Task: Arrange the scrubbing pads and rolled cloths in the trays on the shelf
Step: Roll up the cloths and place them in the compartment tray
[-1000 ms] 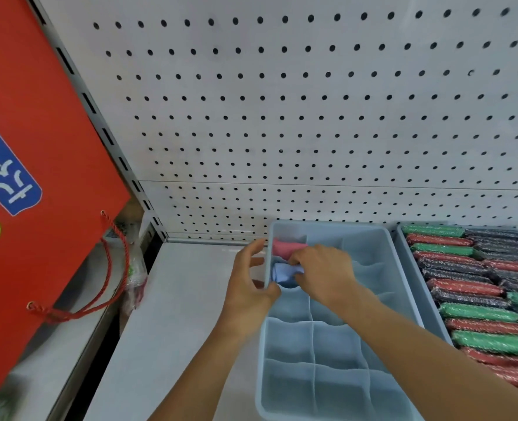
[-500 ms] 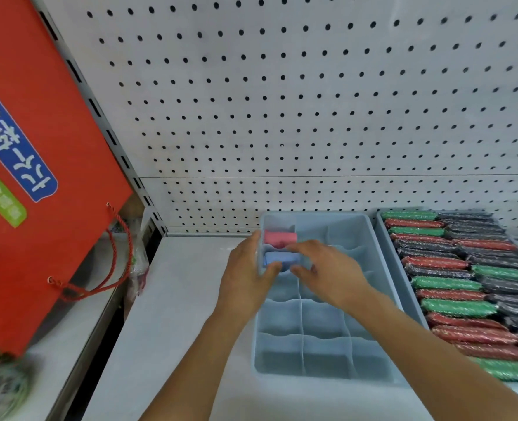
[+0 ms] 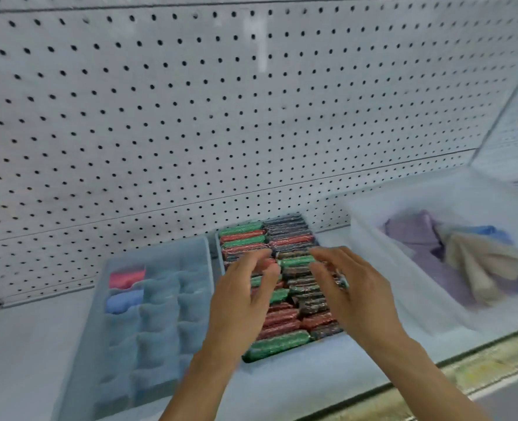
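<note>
A pale blue divided tray [image 3: 203, 256] sits on the shelf at the left. A rolled red cloth [image 3: 127, 277] lies in its back-left cell and a rolled blue cloth [image 3: 124, 300] in the cell in front of it. To its right stands a tray packed with green, red and dark scrubbing pads [image 3: 285, 238]. My left hand [image 3: 242, 302] and my right hand [image 3: 345, 287] hover over the pads, fingers spread, holding nothing. The frame is blurred by motion.
A white bin [image 3: 403, 287] at the right holds loose purple, beige and blue cloths [image 3: 464, 262]. A white pegboard [image 3: 221, 117] backs the shelf. The shelf's front edge [image 3: 479, 369] runs along the lower right.
Both hands have left the blue cloth, which now rests in its cell, and moved right over the scrubbing pads. The view has swung right; the red bag is out of sight.
</note>
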{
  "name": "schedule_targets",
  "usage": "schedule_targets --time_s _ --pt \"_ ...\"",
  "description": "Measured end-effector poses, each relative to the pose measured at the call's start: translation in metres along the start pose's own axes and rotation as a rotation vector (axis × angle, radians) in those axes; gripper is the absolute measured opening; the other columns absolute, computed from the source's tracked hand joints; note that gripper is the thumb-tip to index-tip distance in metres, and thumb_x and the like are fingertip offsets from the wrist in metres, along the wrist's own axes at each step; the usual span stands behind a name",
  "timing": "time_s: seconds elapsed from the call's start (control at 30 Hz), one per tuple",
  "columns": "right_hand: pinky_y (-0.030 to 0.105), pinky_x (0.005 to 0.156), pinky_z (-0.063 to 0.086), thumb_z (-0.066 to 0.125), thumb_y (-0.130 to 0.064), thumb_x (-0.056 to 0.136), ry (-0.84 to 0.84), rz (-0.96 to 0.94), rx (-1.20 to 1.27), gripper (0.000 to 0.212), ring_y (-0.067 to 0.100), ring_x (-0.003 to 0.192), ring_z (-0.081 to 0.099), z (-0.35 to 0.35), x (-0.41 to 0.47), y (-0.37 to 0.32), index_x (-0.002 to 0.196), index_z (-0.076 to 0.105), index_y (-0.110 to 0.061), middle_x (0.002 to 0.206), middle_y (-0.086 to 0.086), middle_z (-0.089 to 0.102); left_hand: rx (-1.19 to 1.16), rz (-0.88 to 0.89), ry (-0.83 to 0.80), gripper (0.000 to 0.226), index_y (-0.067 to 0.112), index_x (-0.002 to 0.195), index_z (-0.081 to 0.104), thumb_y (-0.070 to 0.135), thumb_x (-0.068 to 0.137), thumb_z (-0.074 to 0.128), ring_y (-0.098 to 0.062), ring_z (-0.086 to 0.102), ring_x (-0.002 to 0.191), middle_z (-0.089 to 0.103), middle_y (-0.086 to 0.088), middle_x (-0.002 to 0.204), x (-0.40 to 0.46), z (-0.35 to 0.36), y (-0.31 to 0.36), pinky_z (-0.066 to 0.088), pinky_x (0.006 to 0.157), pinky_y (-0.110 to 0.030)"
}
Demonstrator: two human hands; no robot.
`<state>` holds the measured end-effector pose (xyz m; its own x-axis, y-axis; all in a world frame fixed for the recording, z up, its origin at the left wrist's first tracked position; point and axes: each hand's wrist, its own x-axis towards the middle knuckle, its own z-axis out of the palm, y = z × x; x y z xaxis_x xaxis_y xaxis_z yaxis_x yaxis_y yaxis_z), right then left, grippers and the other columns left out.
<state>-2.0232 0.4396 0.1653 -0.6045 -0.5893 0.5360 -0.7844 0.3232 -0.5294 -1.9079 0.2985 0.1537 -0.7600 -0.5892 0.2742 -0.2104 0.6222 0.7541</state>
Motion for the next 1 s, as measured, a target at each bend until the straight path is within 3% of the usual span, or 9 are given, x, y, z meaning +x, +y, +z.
schedule_targets --time_s 0.17,0.27,0.37,0.47,0.53,0.67,0.87,0.93,1.0 --pt "0.028 0.062 0.051 0.05 -0.041 0.092 0.124 0.073 -0.042 0.026 0.0 0.079 0.06 -0.06 0.006 0.079 0.102 0.069 -0.026 0.089 -0.015 0.069 -0.15 0.007 -0.1 0.036 0.036 0.124 0.056 0.053 0.094 0.046 0.01 0.056 0.104 0.06 0.026 0.113 0.032 0.082 0.063 0.048 0.089 -0.021" --pt "0.032 0.066 0.052 0.061 -0.03 0.09 0.054 0.208 -0.077 0.016 0.008 0.078 0.064 -0.089 0.015 0.135 0.102 0.07 -0.023 0.088 -0.01 0.071 -0.159 0.026 -0.127 0.035 0.029 0.128 0.056 0.043 0.097 0.05 0.006 0.052 0.111 0.06 0.021 0.116 0.053 0.131 0.087 0.044 0.095 -0.024" --pt "0.037 0.071 0.054 0.061 -0.028 0.09 -0.17 0.328 -0.218 0.018 0.019 0.082 0.067 -0.107 0.035 0.193 0.106 0.069 -0.026 0.089 -0.006 0.072 -0.093 0.063 -0.169 0.038 0.026 0.128 0.056 0.044 0.095 0.05 0.001 0.048 0.117 0.058 0.015 0.124 0.073 0.169 0.096 0.042 0.098 -0.026" --pt "0.029 0.07 0.054 0.06 -0.027 0.088 -0.434 0.159 -0.657 0.024 0.017 0.085 0.069 -0.107 0.059 0.243 0.11 0.069 -0.027 0.1 -0.002 0.072 0.028 0.132 -0.205 0.055 0.017 0.124 0.06 0.051 0.088 0.035 -0.008 0.043 0.126 0.06 0.003 0.127 0.086 0.204 0.094 0.035 0.107 -0.03" --pt "0.025 0.081 0.047 0.056 -0.027 0.088 -0.672 0.099 -0.658 0.028 0.018 0.106 0.063 -0.1 0.069 0.255 0.115 0.064 -0.032 0.124 0.001 0.062 0.103 0.196 -0.22 0.056 0.012 0.121 0.063 0.045 0.091 0.027 -0.012 0.031 0.135 0.061 -0.003 0.127 0.089 0.218 0.086 0.025 0.111 -0.026" --pt "0.03 0.08 0.035 0.054 -0.026 0.089 -1.066 0.091 -0.576 0.021 0.021 0.11 0.055 -0.075 0.082 0.261 0.109 0.061 -0.023 0.104 -0.001 0.057 0.16 0.235 -0.193 0.054 0.011 0.117 0.064 0.038 0.095 0.024 -0.008 0.024 0.133 0.063 -0.004 0.122 0.091 0.22 0.083 0.018 0.108 -0.019" --pt "0.027 0.067 0.034 0.053 -0.026 0.082 -0.915 -0.124 -0.7 0.008 0.022 0.088 0.056 -0.086 0.086 0.255 0.08 0.061 -0.026 0.08 -0.008 0.054 0.095 0.107 -0.292 0.05 0.018 0.127 0.058 0.046 0.096 0.03 -0.004 0.022 0.14 0.052 0.011 0.135 0.086 0.21 0.092 0.02 0.115 -0.026" --pt "0.032 0.08 0.042 0.053 -0.028 0.074 -0.738 -0.114 -0.551 0.012 0.023 0.085 0.054 -0.099 0.091 0.253 0.062 0.05 -0.026 0.068 -0.01 0.047 -0.05 -0.006 -0.3 0.035 0.025 0.131 0.053 0.038 0.099 0.046 0.009 0.025 0.132 0.042 0.029 0.132 0.081 0.196 0.1 0.024 0.111 -0.02" --pt "0.025 0.073 0.046 0.058 -0.023 0.069 -0.554 0.042 -0.217 0.018 0.017 0.065 0.046 -0.121 0.095 0.231 0.06 0.043 -0.018 0.056 -0.007 0.04 -0.227 -0.089 -0.289 0.039 0.032 0.132 0.05 0.035 0.095 0.058 0.024 0.033 0.118 0.044 0.033 0.13 0.075 0.183 0.104 0.03 0.102 -0.008"
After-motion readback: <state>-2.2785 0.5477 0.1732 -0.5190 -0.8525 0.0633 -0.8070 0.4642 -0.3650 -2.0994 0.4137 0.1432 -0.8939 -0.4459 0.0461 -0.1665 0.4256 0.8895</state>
